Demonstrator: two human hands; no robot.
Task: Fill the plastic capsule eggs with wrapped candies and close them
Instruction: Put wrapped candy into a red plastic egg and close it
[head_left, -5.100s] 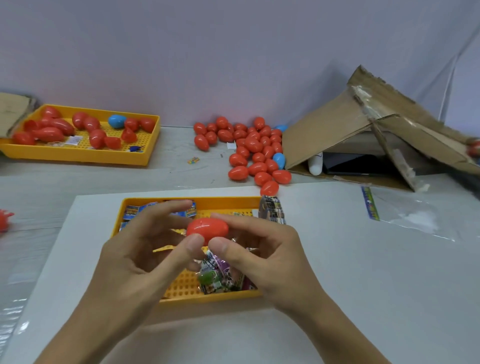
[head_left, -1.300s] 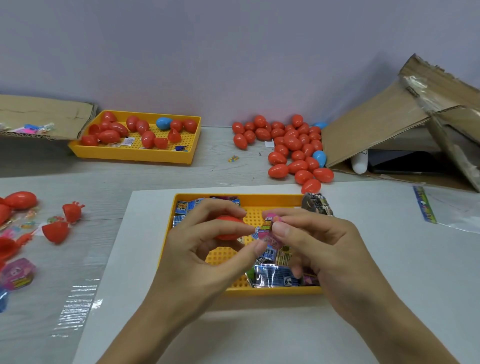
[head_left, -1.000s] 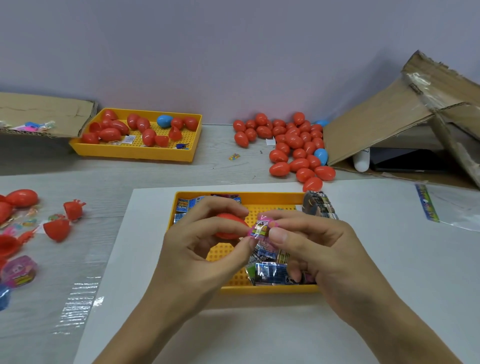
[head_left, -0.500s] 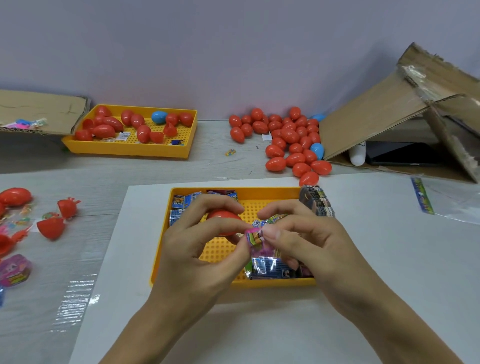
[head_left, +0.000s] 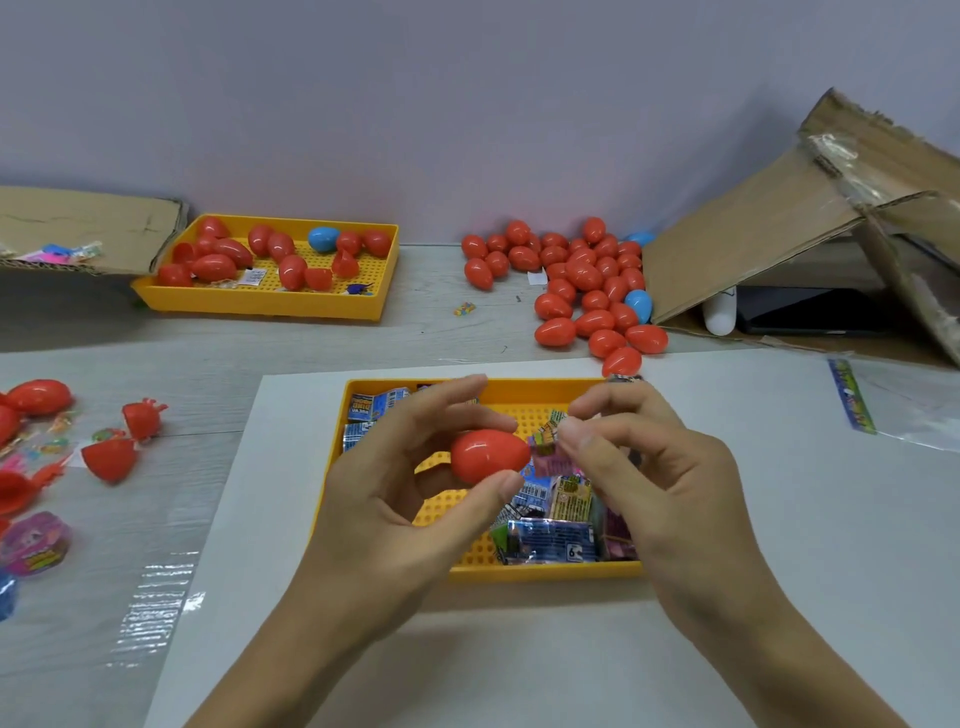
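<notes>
The left hand (head_left: 395, 499) is holding a red egg (head_left: 488, 456) between its thumb and curled fingers, just above the near yellow tray (head_left: 540, 571). The right hand (head_left: 660, 483) is pinching a small wrapped candy (head_left: 548, 449) with its thumb and first fingers, and the candy is touching the right end of the egg. The pictures are not showing whether the egg is open on that side, because the candy and fingers are hiding the spot. More candies (head_left: 550, 535) are lying in the tray under the hands. A few things could be going wrong from here. The candy wrapper is looking crinkly and a bit big next to the egg, so it may be sticking out and getting caught in the seam, and then the egg will not be snapping closed. The egg is smooth and shiny, so it may be slipping out of the left fingers if the right hand is pushing too hard, and then it could be rolling off the white sheet (head_left: 779, 597). If the person is squeezing too hard, the thin shell may be bending or popping apart. Many closed eggs (head_left: 582, 280) are piling up at the back of the table, and a far tray (head_left: 270, 306) is holding more eggs, so lots of work seems to be done already.
</notes>
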